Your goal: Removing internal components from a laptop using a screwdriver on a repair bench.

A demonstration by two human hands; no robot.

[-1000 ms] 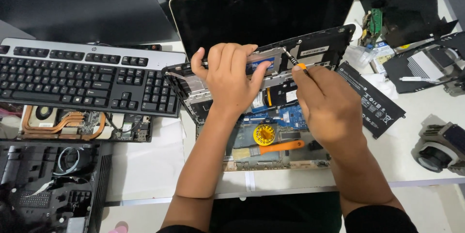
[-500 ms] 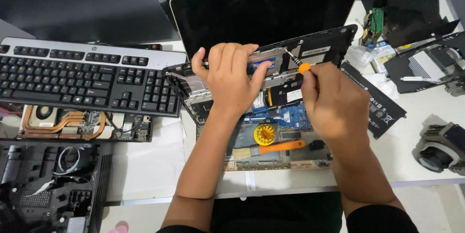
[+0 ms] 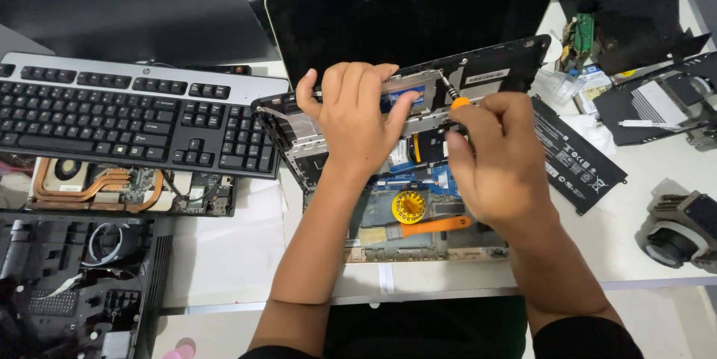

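Your screwdriver (image 3: 453, 98): metal shaft, orange plastic grip. Laptop screen (image 3: 407, 27) glossy black. Inner frame (image 3: 418, 83) matt grey metal. Keyboard (image 3: 127, 109) matt black plastic, silver top edge. Tabletop (image 3: 224, 254) smooth white.

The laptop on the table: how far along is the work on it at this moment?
Done: the laptop lies open, its circuit boards bare, and a flat black battery lies beside it on the table. In hand: the left hand holds up the loose inner panel, while the right hand works a screwdriver on it. Left: the panel is not yet off; the orange brush lies unused.
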